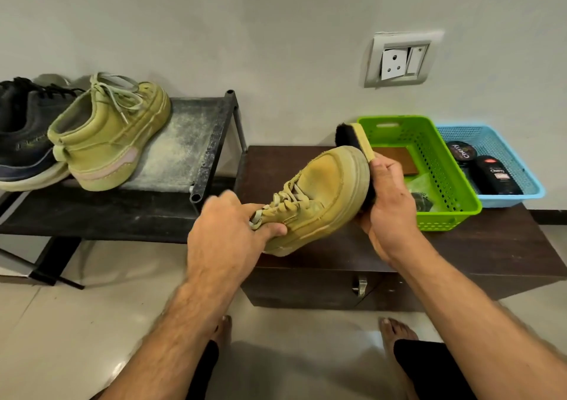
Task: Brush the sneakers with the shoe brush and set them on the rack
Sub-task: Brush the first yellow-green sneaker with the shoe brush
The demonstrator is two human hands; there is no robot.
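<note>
**Olive sneaker held over the dark chest, brush against its toe**

The left hand (pixel 228 230) is gripping the olive sneaker (pixel 319 197) at its laced part, with the fingers going into the opening and the thumb pressing on the side. The sneaker is tilting with the toe up and away, above the left part of the dark wooden chest (pixel 460 255). Its suede is looking worn and yellowish on the toe, the thick sole is pale and a little dirty, and the laces are light.

The right hand (pixel 386 203) is closing its fingers around the shoe brush (pixel 357 141), which is having a pale wooden back and black bristles. The bristles are touching the sole edge at the toe.

The second olive sneaker (pixel 107 135) is standing on the top shelf of the rack (pixel 184 141), near its right edge, just beside a dark sneaker (pixel 24 135). A green basket (pixel 445 209) and a blue basket (pixel 521 184) are sitting at the chest's back right corner.
</note>
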